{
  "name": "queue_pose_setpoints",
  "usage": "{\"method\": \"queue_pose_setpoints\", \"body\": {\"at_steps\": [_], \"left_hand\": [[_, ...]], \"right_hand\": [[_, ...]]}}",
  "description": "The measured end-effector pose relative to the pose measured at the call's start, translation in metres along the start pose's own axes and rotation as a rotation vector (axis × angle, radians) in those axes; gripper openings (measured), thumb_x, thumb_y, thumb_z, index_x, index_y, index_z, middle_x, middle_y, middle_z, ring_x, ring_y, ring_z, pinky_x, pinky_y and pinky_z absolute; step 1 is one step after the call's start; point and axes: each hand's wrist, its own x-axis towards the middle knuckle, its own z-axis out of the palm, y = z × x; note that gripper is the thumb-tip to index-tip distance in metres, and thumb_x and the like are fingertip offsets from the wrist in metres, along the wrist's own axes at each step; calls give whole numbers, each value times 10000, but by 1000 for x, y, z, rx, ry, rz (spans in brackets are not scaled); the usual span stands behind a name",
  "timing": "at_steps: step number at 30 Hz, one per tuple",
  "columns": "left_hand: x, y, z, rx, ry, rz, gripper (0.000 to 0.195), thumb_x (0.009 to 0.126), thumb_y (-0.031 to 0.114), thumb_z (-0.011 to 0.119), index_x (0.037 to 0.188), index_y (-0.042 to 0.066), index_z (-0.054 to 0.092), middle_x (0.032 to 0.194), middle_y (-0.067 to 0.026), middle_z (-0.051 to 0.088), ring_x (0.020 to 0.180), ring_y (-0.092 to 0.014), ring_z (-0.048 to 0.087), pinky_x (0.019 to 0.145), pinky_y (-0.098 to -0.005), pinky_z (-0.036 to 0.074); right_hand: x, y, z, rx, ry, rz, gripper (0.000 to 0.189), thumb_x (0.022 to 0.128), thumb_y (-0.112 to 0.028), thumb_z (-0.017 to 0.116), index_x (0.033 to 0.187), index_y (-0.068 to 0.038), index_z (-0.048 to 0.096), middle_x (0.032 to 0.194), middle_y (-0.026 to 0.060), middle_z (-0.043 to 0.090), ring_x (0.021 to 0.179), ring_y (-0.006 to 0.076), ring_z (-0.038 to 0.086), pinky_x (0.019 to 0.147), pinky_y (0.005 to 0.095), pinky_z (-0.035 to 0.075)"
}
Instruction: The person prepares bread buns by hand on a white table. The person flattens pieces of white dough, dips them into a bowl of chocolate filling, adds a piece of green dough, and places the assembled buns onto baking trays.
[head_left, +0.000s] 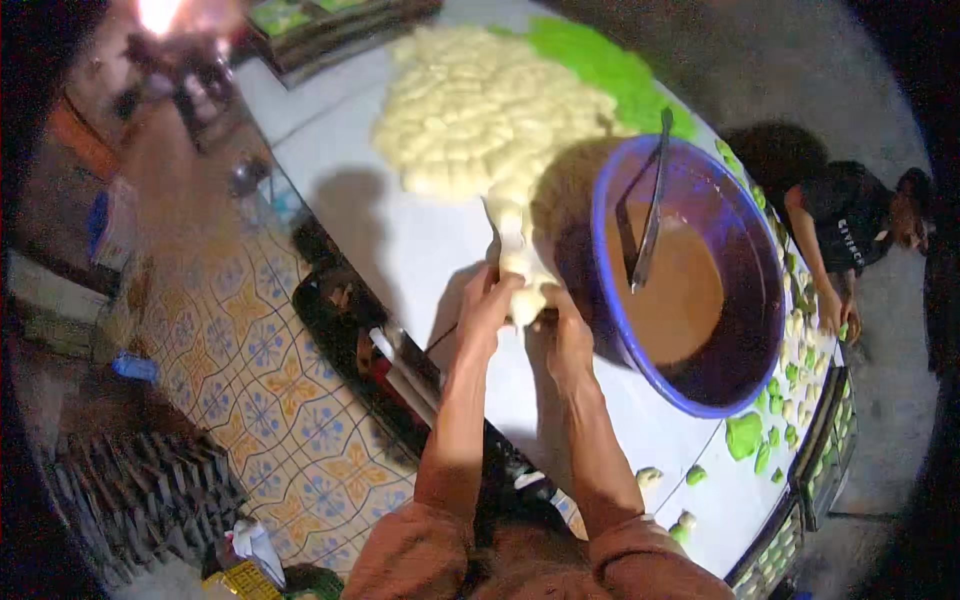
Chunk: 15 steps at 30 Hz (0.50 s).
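My left hand (484, 304) and my right hand (566, 326) grip opposite sides of a strip of cream-coloured dough (527, 300). That strip runs back to a large, lumpy mass of cream dough (480, 112) on the white tiled table (427, 247). Behind the mass, bright green dough (592, 60) lies along the far edge. A big purple plastic tub (609, 300) stands just right of my right hand. Brown material (675, 315), seemingly liquid, covers its bottom. Across its rim leans a long metal utensil (652, 202), whose exact kind I cannot tell.
Small green and cream dough pieces (795, 360) lie along the right edge, near a person (840, 217) handling a green piece. Filled trays (772, 540) stand at the lower right, another tray (330, 34) at the far end. A flame (159, 15) burns upper left, beyond patterned floor tiles (285, 367).
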Motion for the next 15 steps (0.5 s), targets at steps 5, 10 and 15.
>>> {"method": "queue_pose_setpoints", "body": {"at_steps": [5, 10, 15], "left_hand": [[-75, -62, -4, -203, -6, -32, 431, 846, 238, 684, 1186, -2, 571, 1036, -79, 626, 878, -164, 648, 627, -293, 552], [-148, -76, 9, 181, -251, 32, 415, 898, 167, 669, 1245, -23, 540, 1086, -117, 650, 951, -185, 641, 807, -305, 551], [-156, -74, 17, 662, -110, 178, 395, 895, 235, 670, 1205, 12, 570, 1014, -142, 681, 850, -208, 673, 760, -337, 557]], "right_hand": [[-77, -9, -27, -100, 120, -54, 257, 794, -142, 677, 968, 21, 583, 789, 50, 598, 552, 105, 518, 491, 255, 420], [-124, -6, -99, -755, 168, -109, 546, 828, -109, 686, 1297, -18, 420, 880, 144, 684, 751, 200, 659, 657, 314, 530], [-139, -21, -133, -1265, 106, -195, 756, 831, -367, 736, 1421, -47, 389, 1085, 203, 665, 919, 314, 678, 796, 388, 547]]}}
